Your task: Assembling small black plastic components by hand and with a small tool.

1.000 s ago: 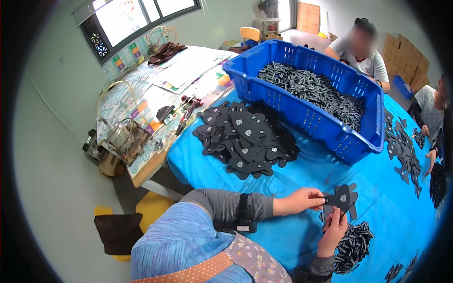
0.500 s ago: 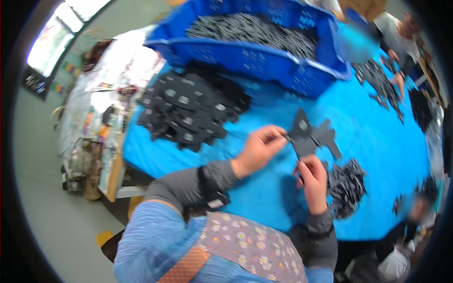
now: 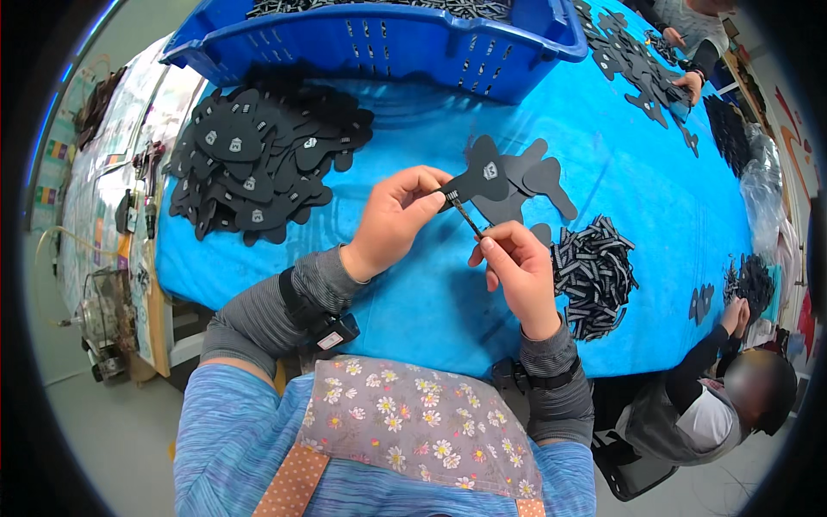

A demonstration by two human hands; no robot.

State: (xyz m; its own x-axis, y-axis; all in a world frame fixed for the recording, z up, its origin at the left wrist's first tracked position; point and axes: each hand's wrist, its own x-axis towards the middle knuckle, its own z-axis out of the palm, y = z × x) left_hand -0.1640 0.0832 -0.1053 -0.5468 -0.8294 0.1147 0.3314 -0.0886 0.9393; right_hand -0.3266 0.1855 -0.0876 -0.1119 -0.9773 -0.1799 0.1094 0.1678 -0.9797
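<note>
From where I stand: right hand, fingers pinching a slim dark strip; strip heap just beside, likely for short reach. Left hand, fingers pinching the narrow tab of a printed black cut-out, presumably to steady it above the blue-covered surface; strip end at tab, contact unclear. Beyond: loose cut-outs, cut-out pile, then blue crate.

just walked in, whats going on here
The person's left hand pinches a flat black lobed piece with pale printed marks, while the right hand holds a thin dark stick-like item, its kind unclear, at the piece's narrow end. On the blue table cover, flat dark grey lobed pieces lie beyond, small black-and-grey strips are heaped right, and a pile of printed black pieces sits left, near a blue plastic crate.
</note>
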